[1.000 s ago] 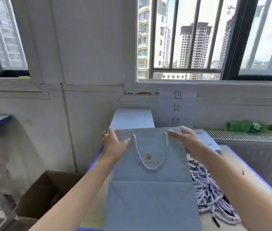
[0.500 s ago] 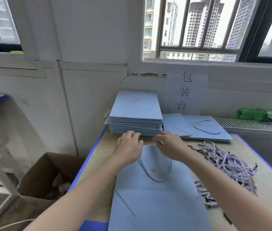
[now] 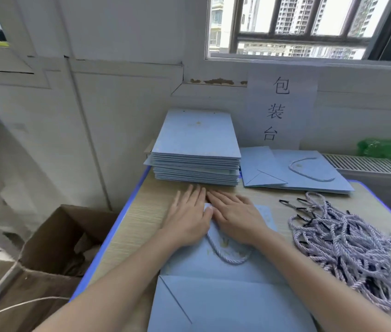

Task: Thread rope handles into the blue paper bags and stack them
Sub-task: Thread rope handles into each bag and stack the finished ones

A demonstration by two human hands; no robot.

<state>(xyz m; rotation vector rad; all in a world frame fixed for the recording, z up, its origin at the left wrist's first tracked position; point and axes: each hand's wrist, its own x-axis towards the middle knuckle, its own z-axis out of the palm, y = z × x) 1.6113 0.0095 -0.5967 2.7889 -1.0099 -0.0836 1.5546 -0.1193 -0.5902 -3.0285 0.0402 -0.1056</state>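
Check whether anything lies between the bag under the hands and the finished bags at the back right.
Nothing visible blocks it. The bag lies flat under both hands; bare table separates it from the finished bags. The rope pile sits off to the right.

The flat blue paper bag with the white twisted rope handle (image 3: pixel 223 279), held upright by its top edge a second ago, now lies flat on the wooden tabletop with blue edging (image 3: pixel 139 219). The left hand (image 3: pixel 187 216) and right hand (image 3: pixel 235 219), which gripped the bag's upper corners earlier, now press palm-down with straight fingers, side by side on its top edge.
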